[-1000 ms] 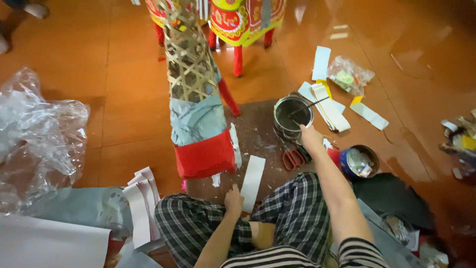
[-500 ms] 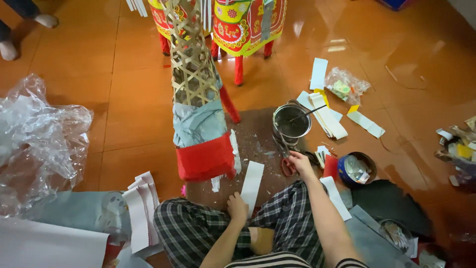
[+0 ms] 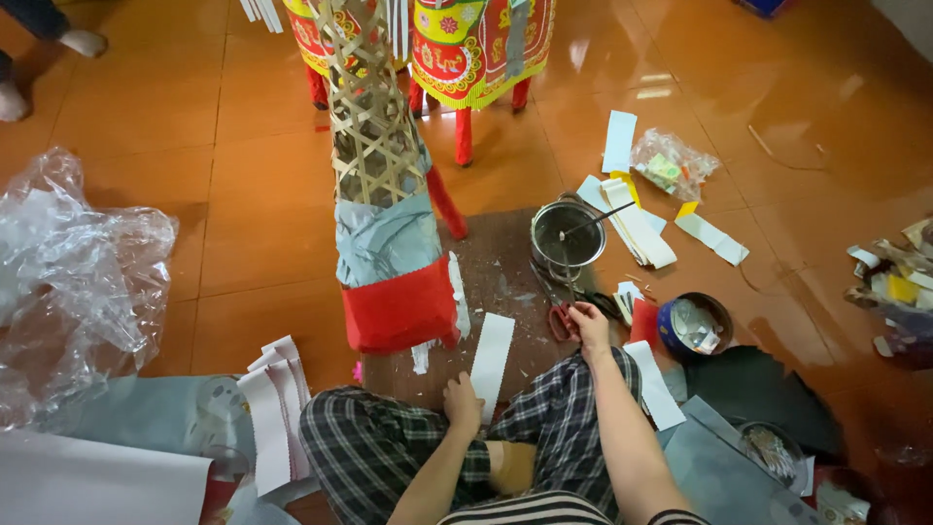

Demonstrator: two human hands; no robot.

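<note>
I sit cross-legged on an orange tiled floor. My left hand (image 3: 461,401) rests on the near end of a white paper strip (image 3: 491,352) lying on a brown board (image 3: 505,282). My right hand (image 3: 586,324) touches the red-handled scissors (image 3: 564,319) beside a metal pot (image 3: 567,236) with a brush handle sticking out. Whether the fingers grip the scissors is unclear. Ahead stands a woven bamboo frame (image 3: 372,126), its lower part covered in grey and red paper (image 3: 398,303).
Crumpled clear plastic (image 3: 73,282) lies at left, a stack of white strips (image 3: 274,408) near my left knee. More strips (image 3: 634,219), a plastic bag (image 3: 671,167), a blue round tin (image 3: 694,324) and black sheet (image 3: 763,394) lie right. A red-legged decorated stand (image 3: 466,49) is beyond.
My right hand drew back from the metal pot down to the scissors. The left hand stayed on the white strip.
</note>
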